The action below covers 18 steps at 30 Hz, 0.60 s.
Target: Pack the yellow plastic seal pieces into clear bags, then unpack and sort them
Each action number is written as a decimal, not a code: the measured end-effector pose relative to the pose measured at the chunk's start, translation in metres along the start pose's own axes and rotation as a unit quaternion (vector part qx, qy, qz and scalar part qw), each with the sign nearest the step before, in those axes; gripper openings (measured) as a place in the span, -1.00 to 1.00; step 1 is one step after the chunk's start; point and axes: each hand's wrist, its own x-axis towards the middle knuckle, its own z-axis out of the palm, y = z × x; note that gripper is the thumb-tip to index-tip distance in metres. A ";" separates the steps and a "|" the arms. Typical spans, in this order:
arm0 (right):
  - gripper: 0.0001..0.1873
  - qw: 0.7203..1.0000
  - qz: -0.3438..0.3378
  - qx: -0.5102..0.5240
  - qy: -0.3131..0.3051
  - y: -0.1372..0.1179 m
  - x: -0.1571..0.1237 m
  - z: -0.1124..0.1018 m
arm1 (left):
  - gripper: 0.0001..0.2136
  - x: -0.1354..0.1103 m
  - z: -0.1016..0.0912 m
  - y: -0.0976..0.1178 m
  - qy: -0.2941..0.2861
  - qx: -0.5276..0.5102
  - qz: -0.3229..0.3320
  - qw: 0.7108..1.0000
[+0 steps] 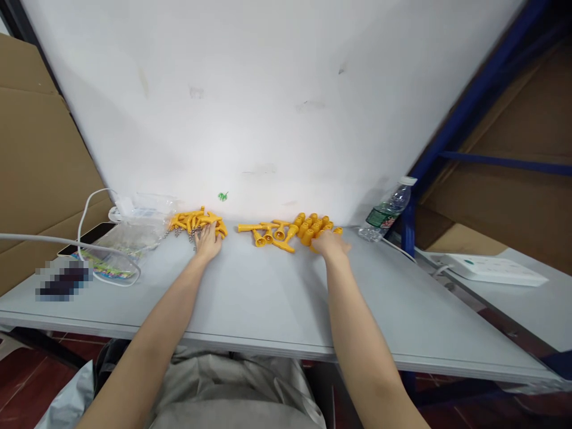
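Observation:
Two heaps of small yellow plastic parts lie at the far edge of the grey table [268, 298], against a white wall. My left hand [208, 240] reaches into the left heap [194, 220], which has small metal chains mixed in; its fingers are curled over some pieces. My right hand [329, 244] rests at the near right side of the right heap [292, 230], fingers bent onto the parts. What either hand holds is hidden.
A clear plastic bag [134, 232], a white cable [89, 214] and a phone [87, 237] lie at the left. A water bottle [388, 210] lies on its side at the right. A white power strip [489, 268] sits on the neighbouring table. Cardboard stands on both sides.

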 end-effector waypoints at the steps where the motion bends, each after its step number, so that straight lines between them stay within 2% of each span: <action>1: -0.52 1.000 0.022 -0.001 -0.017 -0.003 -0.003 -0.004 | -0.46 0.000 0.001 0.000 -0.005 0.007 0.002 1.000; 2: -0.52 0.999 0.035 0.000 -0.018 -0.007 -0.006 -0.007 | -0.45 0.000 0.002 0.001 -0.012 0.014 0.005 1.000; 4: -0.54 0.999 0.019 0.007 0.033 -0.015 -0.012 -0.011 | -0.44 0.001 0.004 0.002 -0.025 0.032 0.016 0.999; 7: -0.65 0.990 -0.069 0.021 0.118 -0.031 -0.020 -0.007 | -0.44 0.003 0.007 0.004 -0.038 0.054 0.025 0.998; 9: -0.70 0.979 -0.150 0.034 0.130 -0.041 -0.026 0.002 | -0.44 0.007 0.008 0.005 -0.039 0.060 0.025 0.997; 13: -0.72 0.942 -0.314 0.046 0.108 -0.057 -0.038 0.027 | -0.44 0.017 0.008 0.005 -0.036 0.058 0.019 0.997; 18: -0.64 0.906 -0.421 0.022 0.040 -0.068 -0.053 0.052 | -0.50 0.022 0.009 0.006 0.016 0.038 -0.010 0.999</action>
